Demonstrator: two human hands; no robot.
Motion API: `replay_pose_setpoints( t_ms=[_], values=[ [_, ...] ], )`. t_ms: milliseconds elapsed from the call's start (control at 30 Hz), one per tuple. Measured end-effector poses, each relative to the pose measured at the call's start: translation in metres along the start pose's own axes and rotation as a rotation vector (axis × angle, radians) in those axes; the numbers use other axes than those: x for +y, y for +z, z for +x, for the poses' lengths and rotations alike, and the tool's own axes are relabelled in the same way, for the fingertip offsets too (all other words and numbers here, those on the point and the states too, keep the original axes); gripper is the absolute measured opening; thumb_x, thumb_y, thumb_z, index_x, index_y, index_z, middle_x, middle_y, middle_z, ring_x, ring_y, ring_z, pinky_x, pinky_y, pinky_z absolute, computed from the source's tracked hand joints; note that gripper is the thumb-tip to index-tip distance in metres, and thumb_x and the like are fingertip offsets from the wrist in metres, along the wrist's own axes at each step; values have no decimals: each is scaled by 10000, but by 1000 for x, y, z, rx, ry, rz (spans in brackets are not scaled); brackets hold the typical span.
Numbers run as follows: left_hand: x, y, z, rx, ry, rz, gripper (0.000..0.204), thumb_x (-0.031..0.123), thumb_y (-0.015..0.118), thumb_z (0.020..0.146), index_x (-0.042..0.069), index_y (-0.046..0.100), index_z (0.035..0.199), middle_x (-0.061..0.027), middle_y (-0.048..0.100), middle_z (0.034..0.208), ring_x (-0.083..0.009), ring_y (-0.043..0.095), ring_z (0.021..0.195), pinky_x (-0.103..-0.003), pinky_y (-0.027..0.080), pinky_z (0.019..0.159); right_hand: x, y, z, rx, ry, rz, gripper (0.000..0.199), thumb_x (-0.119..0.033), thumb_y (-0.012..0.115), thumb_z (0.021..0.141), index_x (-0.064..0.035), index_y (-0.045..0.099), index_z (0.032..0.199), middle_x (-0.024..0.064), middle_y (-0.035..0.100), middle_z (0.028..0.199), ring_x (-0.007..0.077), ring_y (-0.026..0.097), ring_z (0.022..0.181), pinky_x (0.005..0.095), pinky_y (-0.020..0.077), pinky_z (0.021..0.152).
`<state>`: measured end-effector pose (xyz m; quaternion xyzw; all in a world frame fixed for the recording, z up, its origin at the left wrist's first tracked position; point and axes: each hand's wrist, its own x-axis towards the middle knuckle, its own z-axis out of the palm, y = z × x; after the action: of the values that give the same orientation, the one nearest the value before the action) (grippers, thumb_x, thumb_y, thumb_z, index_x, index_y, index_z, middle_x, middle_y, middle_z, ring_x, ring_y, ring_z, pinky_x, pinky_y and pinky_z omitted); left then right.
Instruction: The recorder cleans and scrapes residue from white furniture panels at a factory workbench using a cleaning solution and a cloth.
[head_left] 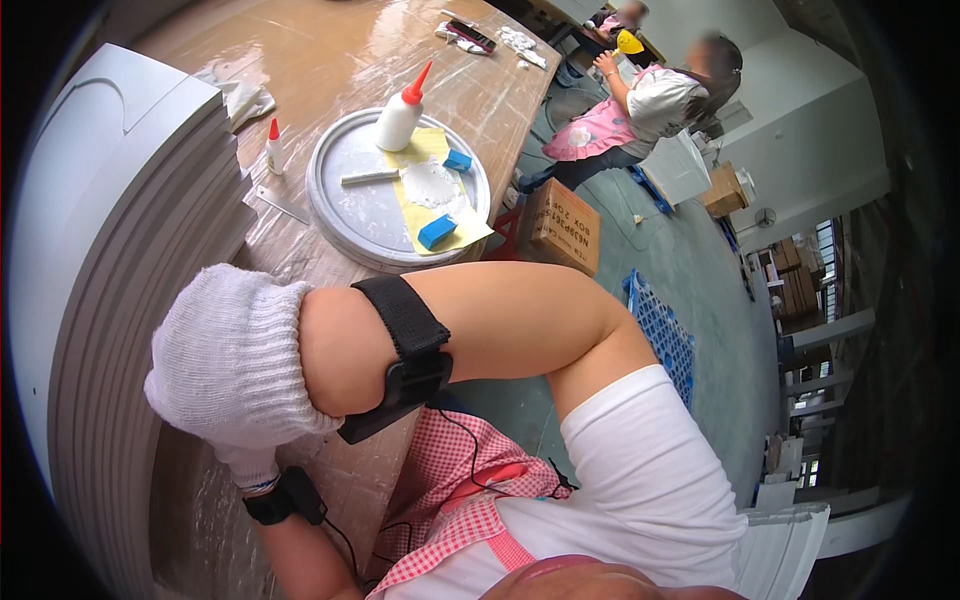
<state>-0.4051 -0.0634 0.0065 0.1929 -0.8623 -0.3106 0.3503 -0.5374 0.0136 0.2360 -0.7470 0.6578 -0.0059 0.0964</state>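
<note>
White stacked panels (110,260) fill the nine o'clock side of my view, their curved edges layered one on another, and their far ends run out of the picture. My right hand (235,350), in a white knit glove, crosses over to that side and presses against the edge of the stack at about eight o'clock. The glove bunches over the fingers, so I cannot tell whether that hand is curled or flat. My left hand (250,462) is almost wholly hidden under the right one; only a gloved wrist and a black band show at seven o'clock, and I cannot tell its state either.

On the wooden surface (330,60), toward twelve o'clock, sits a round grey tray (340,210). On the tray stand a white glue bottle (400,115) with a red tip, a yellow sheet (425,150) and two small blue blocks (437,231). A smaller bottle (274,148) stands just beside the tray at eleven o'clock. Another person (650,105) sits at one o'clock, well apart.
</note>
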Motion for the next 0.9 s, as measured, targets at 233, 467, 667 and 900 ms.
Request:
replay_pose_setpoints(
  t_ms=[233,467,667,900],
  values=[
    [-52,14,-56,11,-2,-4,672,239,795,841,44,513,1419,-176,637,1275,-343,572,1215,-412,424,1080,-6,12,11,57,93,115,129,-181,699,771,-132,796,842,82,722,784,293,696,752,474,530,690],
    [-50,13,-54,43,-130,-163,673,221,795,841,40,506,1420,-170,624,1292,-332,567,1225,-415,427,1080,-3,27,7,107,92,58,99,-189,719,742,-148,790,797,79,702,756,294,677,744,488,517,698],
    [-44,5,-51,62,-221,-275,674,206,795,841,36,499,1421,-165,613,1307,-323,563,1233,-417,430,1080,0,66,14,299,146,252,214,-337,749,718,-150,788,815,82,691,743,289,669,722,502,510,726],
    [-38,-2,-51,60,-320,-433,675,189,795,841,31,492,1422,-159,600,1323,-313,557,1243,-420,433,1081,13,23,-1,159,-28,137,237,-324,761,706,-147,801,858,59,708,748,295,693,729,485,518,731]
  ],
)
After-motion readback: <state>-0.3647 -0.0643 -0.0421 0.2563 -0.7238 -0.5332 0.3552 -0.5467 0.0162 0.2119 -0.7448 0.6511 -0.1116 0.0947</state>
